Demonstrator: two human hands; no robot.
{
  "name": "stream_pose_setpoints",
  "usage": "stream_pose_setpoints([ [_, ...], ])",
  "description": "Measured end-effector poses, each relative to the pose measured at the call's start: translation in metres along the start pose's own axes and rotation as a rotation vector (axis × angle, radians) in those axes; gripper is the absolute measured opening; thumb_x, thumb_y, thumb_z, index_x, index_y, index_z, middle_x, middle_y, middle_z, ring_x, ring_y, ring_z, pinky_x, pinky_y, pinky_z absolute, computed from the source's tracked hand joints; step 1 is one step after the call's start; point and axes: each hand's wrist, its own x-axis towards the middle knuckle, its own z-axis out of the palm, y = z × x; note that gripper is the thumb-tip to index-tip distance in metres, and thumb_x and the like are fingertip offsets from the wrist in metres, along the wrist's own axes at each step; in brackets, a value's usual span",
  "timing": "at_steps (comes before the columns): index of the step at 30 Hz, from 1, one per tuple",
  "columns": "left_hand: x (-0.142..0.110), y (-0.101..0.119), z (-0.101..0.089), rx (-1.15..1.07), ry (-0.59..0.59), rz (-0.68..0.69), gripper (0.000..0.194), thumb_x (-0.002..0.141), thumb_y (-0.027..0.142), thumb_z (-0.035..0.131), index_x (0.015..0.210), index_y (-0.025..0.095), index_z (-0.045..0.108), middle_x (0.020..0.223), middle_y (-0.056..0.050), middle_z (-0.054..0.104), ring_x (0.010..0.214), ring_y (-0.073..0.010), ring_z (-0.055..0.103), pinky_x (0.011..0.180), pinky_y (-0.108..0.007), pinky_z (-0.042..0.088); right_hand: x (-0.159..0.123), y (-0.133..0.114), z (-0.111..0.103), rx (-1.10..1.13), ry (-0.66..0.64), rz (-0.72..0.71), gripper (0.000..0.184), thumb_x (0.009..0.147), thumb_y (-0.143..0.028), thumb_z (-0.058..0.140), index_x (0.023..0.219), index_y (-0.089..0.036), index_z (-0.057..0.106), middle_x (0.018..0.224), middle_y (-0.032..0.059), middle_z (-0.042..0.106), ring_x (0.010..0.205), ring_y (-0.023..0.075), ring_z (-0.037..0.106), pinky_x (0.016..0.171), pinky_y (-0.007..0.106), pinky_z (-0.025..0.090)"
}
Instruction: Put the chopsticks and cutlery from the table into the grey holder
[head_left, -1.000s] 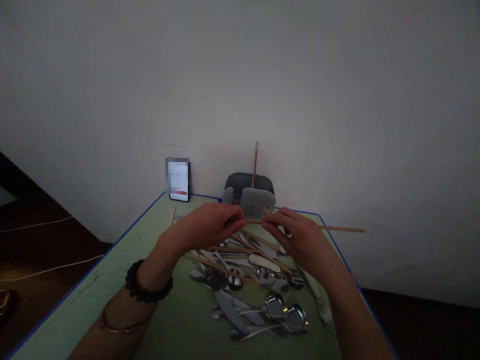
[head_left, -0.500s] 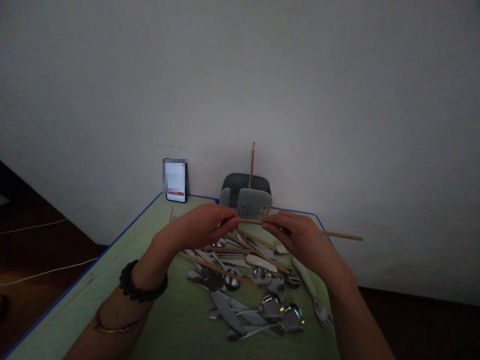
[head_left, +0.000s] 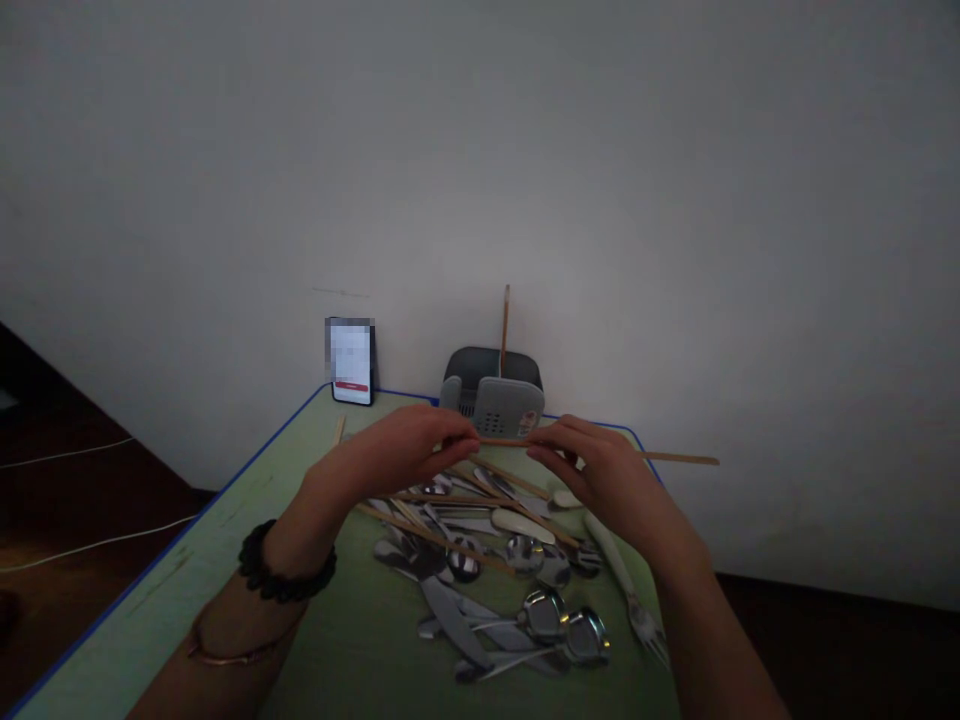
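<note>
A wooden chopstick [head_left: 504,441] is held level between my two hands, in front of the grey cutlery holder [head_left: 510,400]. My left hand [head_left: 427,440] pinches its left end with closed fingers. Farther along, my right hand [head_left: 581,460] is closed on the same chopstick, whose other end sticks out to the right past the hand. Below them lies a heap of cutlery: several chopsticks, table knives [head_left: 454,625], spoons [head_left: 586,636] and a white-handled fork [head_left: 643,622]. One more chopstick [head_left: 505,325] stands upright in the holder.
A phone [head_left: 351,362] with a lit screen leans on the wall [head_left: 637,200] at the back left of the table. The green tabletop [head_left: 337,660] has a blue edge. White cables [head_left: 90,552] run at the left.
The chopstick's right end has tipped slightly upward, and its part between my hands lies more level. My right hand has shifted a little. The cutlery heap looks the same.
</note>
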Motion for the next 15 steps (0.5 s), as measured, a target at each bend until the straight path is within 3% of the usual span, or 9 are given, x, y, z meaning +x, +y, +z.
stream_pose_setpoints([
  [9,-0.0002,-0.0087,0.0028,-0.004,0.103,0.036,0.017,0.088,0.03,0.057,0.091,0.02,0.07,0.086,-0.002,0.069,0.075,-0.013,0.061,0.067,-0.022,0.042,0.0003,-0.0059,0.0018,-0.033,-0.053,0.019,0.012,0.088,-0.024,0.056,0.093,-0.02,0.066,0.091,0.005,0.069,0.071,0.0152,0.063,0.063,0.026,0.045],
  [15,-0.0002,-0.0042,0.0031,-0.019,0.193,0.003,0.016,0.088,0.031,0.057,0.088,0.018,0.067,0.081,-0.001,0.067,0.072,-0.0122,0.06,0.066,-0.022,0.043,0.0003,-0.006,0.004,-0.022,-0.057,0.022,0.022,0.093,-0.029,0.048,0.096,-0.021,0.068,0.095,0.0063,0.072,0.08,0.0179,0.067,0.071,0.029,0.049],
])
